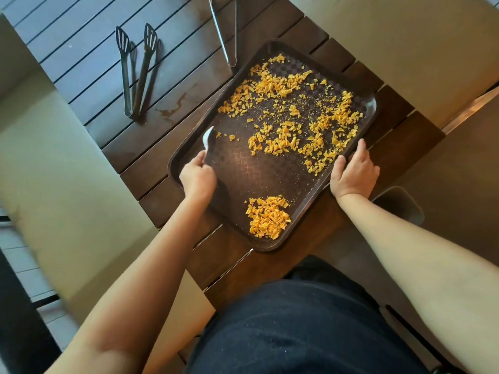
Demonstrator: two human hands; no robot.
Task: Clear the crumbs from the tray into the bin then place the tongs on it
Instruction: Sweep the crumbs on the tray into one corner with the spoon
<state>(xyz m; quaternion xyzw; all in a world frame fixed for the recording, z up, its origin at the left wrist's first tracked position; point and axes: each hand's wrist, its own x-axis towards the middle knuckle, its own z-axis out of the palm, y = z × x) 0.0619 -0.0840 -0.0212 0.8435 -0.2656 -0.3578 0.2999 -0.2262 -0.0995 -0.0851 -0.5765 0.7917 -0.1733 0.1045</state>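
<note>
A dark brown tray point(243, 179) lies on the slatted wooden table point(151, 147), strewn with yellow-orange crumbs point(286, 90) over its far half. A gathered heap of crumbs point(268, 218) sits near its front edge. My left hand point(198, 178) grips a white plastic spoon point(207, 139) over the tray's left side. My right hand point(353, 172) holds the tray's right rim, thumb on the inside. Black slotted tongs point(136, 74) lie on the table to the left. Metal tongs point(225, 31) lie beyond the tray's far corner. A dark bin point(405, 203) stands low at the right, beside my right forearm.
Beige cushioned seats flank the table on the left point(54, 171) and the upper right point(418, 49). A liquid stain point(172, 106) marks the wood between the black tongs and the tray. My dark-clothed lap point(297, 327) fills the bottom.
</note>
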